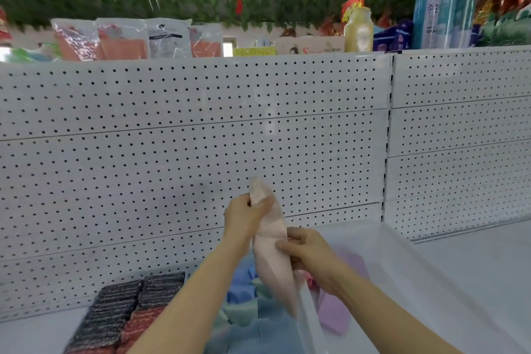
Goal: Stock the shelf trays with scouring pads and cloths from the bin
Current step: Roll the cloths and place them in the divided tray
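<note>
A pale pink cloth is held upright in front of the pegboard by both hands. My left hand pinches its upper end. My right hand grips its lower right edge. Below lie rows of dark and red scouring pads on the shelf at the lower left. Blue and green cloths are piled beside them, under my left forearm. A clear plastic bin at the right holds purple and pink cloths.
A white pegboard back wall spans the view, with an upright post at the right. The white shelf surface runs right of the bin. Packaged goods and a bottle stand on top of the wall.
</note>
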`<state>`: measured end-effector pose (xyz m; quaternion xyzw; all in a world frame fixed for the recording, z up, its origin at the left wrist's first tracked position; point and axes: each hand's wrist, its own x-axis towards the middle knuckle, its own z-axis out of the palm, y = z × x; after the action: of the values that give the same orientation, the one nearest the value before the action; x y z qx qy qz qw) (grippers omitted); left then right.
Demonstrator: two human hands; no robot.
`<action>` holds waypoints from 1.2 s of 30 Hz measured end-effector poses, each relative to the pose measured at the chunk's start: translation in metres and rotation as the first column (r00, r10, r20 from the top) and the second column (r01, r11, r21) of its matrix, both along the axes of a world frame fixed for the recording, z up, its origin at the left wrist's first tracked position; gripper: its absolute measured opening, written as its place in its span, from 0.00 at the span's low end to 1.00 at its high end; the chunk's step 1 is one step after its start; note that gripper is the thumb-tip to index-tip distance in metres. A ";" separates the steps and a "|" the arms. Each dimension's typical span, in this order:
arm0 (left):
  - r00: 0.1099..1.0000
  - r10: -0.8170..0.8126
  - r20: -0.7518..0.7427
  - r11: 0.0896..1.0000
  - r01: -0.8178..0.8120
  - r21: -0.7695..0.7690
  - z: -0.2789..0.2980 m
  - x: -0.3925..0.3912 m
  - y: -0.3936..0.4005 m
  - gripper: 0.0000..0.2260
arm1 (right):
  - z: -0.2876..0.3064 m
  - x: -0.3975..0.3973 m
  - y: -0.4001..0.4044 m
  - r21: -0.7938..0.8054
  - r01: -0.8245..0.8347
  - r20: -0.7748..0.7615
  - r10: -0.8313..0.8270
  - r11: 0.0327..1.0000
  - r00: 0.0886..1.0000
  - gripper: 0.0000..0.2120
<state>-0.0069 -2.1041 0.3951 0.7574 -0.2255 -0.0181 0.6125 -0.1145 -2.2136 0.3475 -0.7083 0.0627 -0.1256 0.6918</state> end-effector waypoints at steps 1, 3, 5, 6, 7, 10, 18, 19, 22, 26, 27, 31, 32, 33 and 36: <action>0.996 -0.049 -0.073 0.999 0.049 0.000 0.002 0.002 0.006 0.18 | 0.000 0.005 0.003 0.032 0.013 -0.017 -0.012 0.999 1.000 0.08; 0.936 -0.170 -0.308 0.984 0.179 0.001 0.004 0.004 0.019 0.24 | 0.000 0.014 0.008 0.155 0.049 -0.051 -0.041 0.987 0.998 0.09; 0.834 -0.271 -0.480 0.954 0.298 -0.020 0.000 0.008 0.035 0.26 | -0.003 0.025 0.009 0.254 0.093 -0.078 -0.075 0.963 0.994 0.10; 0.807 -0.301 -0.509 0.942 0.334 -0.026 -0.004 0.011 0.042 0.25 | -0.003 0.028 0.011 0.277 0.109 -0.094 -0.086 0.955 0.992 0.11; 0.799 -0.314 -0.513 0.937 0.347 -0.035 -0.008 0.014 0.049 0.22 | -0.005 0.032 0.013 0.281 0.116 -0.106 -0.090 0.953 0.990 0.11; 0.863 -0.246 -0.442 0.963 0.269 -0.010 -0.020 0.018 0.059 0.12 | -0.008 0.038 0.020 0.251 0.076 -0.118 -0.047 0.965 0.992 0.16; 0.940 -0.274 -0.205 0.935 0.310 0.169 -0.017 0.026 0.075 0.23 | -0.003 0.048 0.033 0.200 0.116 -0.051 -0.107 0.973 0.993 0.08; 0.944 -0.271 -0.187 0.931 0.306 0.197 -0.018 0.027 0.075 0.22 | -0.001 0.049 0.034 0.215 0.119 -0.044 -0.112 0.969 0.993 0.08; 0.988 -0.151 -0.029 0.946 0.153 0.287 -0.020 0.030 0.075 0.17 | 0.001 0.051 0.037 0.230 0.108 -0.014 -0.108 0.967 0.994 0.09; 0.985 -0.100 0.142 0.930 0.042 0.364 -0.016 0.028 0.076 0.04 | 0.003 0.047 0.039 0.143 0.120 0.070 -0.131 0.982 0.989 0.04; 0.983 -0.105 0.153 0.930 0.043 0.366 -0.014 0.027 0.077 0.04 | 0.003 0.047 0.039 0.100 0.143 0.095 -0.153 0.985 0.984 0.05; 0.978 -0.203 0.042 0.939 0.182 0.293 -0.005 0.025 0.083 0.03 | 0.000 0.045 0.037 0.002 0.191 0.119 -0.190 0.982 0.975 0.21; 0.973 -0.230 -0.005 0.943 0.224 0.248 -0.003 0.025 0.084 0.04 | 0.000 0.044 0.037 0.014 0.154 0.094 -0.155 0.988 0.984 0.21; 0.965 -0.256 -0.054 0.946 0.261 0.191 -0.001 0.024 0.085 0.04 | -0.001 0.042 0.037 0.030 0.103 0.062 -0.105 0.994 0.993 0.21; 0.943 -0.277 -0.186 0.954 0.293 0.063 0.002 0.019 0.084 0.08 | -0.004 0.040 0.042 0.012 -0.001 -0.003 0.001 1.000 1.000 0.17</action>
<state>0.0119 -2.0199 0.3974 0.7389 -0.2767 -0.1833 0.5864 -0.0743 -2.1719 0.3437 -0.7042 0.0642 -0.1236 0.6962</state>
